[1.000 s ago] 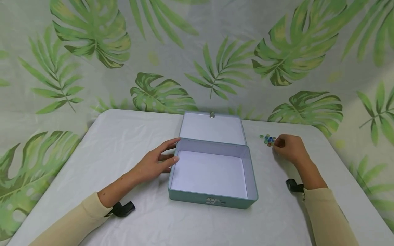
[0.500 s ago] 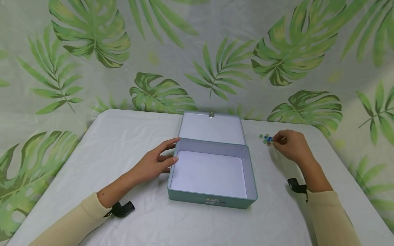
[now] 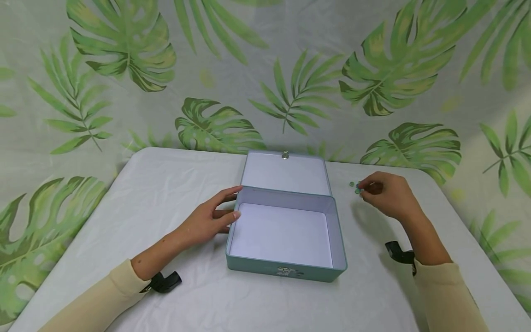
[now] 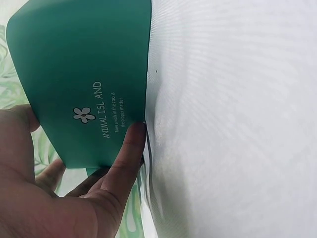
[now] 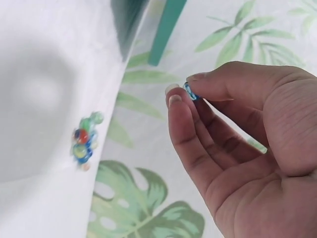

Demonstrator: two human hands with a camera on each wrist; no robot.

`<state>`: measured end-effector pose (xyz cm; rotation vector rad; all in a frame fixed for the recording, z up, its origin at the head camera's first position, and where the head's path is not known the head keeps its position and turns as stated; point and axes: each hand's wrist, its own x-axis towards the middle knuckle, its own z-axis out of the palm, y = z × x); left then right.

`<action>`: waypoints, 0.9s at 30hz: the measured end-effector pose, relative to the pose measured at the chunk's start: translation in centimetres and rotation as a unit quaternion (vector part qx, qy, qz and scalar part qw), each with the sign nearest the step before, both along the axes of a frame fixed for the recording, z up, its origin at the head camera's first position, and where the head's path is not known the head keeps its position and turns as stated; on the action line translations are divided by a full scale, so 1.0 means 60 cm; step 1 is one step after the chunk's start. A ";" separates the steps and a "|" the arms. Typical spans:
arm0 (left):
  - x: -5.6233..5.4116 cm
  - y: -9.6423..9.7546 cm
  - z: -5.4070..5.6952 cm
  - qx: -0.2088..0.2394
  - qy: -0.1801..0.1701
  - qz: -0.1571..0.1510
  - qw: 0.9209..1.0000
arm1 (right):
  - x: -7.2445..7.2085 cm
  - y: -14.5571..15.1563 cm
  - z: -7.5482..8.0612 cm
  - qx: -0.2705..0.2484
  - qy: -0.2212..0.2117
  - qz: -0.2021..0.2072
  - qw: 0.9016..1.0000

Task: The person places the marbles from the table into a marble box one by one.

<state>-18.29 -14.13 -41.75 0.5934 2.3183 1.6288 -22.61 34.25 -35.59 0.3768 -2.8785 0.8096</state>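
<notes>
A green tin box (image 3: pixel 257 268) with a white inside stands on the table, its lid (image 3: pixel 286 170) laid back open. My left hand (image 3: pixel 207 222) rests at the box's left side, thumb at the rim, fingers mostly straight against the outer wall. In the left wrist view, one fingertip touches the printed green wall (image 4: pixel 84 59). To the right of the box, my right hand (image 3: pixel 387 196) pinches a small blue glass marble (image 5: pixel 190 91) between thumb and fingertips. Below it lies a cluster of small coloured glass marbles (image 5: pixel 84 141), partly hidden by the hand in the head view.
A white cloth covers the table (image 3: pixel 174 170). Behind it hangs a leaf-patterned curtain (image 3: pixel 307 69). Black wrist cameras sit under both forearms, the left one (image 3: pixel 167 282) close above the cloth, the right one (image 3: pixel 398 252) to the right of the box.
My right hand has moved slightly left and up over the marbles, covering more of them, and now pinches a blue one. The left hand and the box have stayed put.
</notes>
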 end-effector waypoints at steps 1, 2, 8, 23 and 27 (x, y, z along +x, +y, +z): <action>0.000 0.000 0.000 0.000 -0.001 0.000 1.000 | 0.002 -0.003 0.002 -0.004 0.002 0.004 1.000; 0.000 0.000 0.000 0.000 -0.002 0.000 1.000 | 0.004 -0.006 0.004 -0.006 0.004 0.007 1.000; 0.001 0.001 0.002 0.002 -0.006 -0.002 1.000 | 0.018 -0.030 0.016 -0.022 0.025 0.032 0.999; 0.002 -0.001 0.001 0.001 -0.008 0.000 1.000 | 0.031 -0.075 0.016 -0.054 0.083 0.099 0.990; 0.000 -0.001 -0.001 0.002 -0.007 -0.001 1.000 | 0.031 -0.083 0.010 -0.057 0.078 0.105 0.990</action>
